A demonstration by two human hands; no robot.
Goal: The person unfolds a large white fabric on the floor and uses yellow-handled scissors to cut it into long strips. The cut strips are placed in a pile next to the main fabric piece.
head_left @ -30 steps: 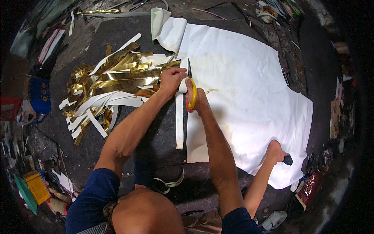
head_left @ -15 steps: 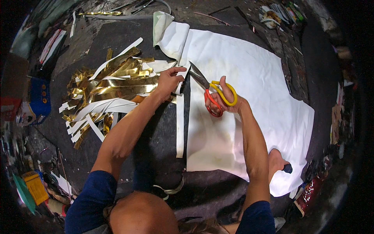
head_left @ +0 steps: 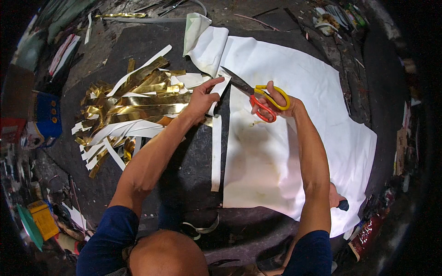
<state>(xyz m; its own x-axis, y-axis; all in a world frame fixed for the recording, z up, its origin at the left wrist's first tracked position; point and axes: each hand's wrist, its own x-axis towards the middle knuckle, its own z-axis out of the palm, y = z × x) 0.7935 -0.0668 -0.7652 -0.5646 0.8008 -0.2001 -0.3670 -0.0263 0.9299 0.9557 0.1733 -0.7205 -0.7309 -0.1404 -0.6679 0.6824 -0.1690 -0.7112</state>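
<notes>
Far L, a green disc leans by a yellow box, w/ a blue box above them, all at the edge of the dark mat. Next, a messy pile of gold & white strips, tangled, lying on the mat. The L hand is just R of it, fingers bent, thumb & fingers closed on a white strip; the strip's tail lies straight down the mat, alongside the sheet's L edge w/ a dark gap btwn. Then the scissors, 1 yellow handle loop, 1 red, held in the R hand over the sheet, thumb up at the yellow loop, fingers in/around the red one. Blades point up-L, tips v. near the L hand; can't tell if they touch the sheet. The big white sheet spreads under the R hand & forearm, its top L end rolled over. Lower R, a foot rests on it, partly hidden behind the R forearm. Past that, a shiny red packet nr the sheet's bottom R corner.
</notes>
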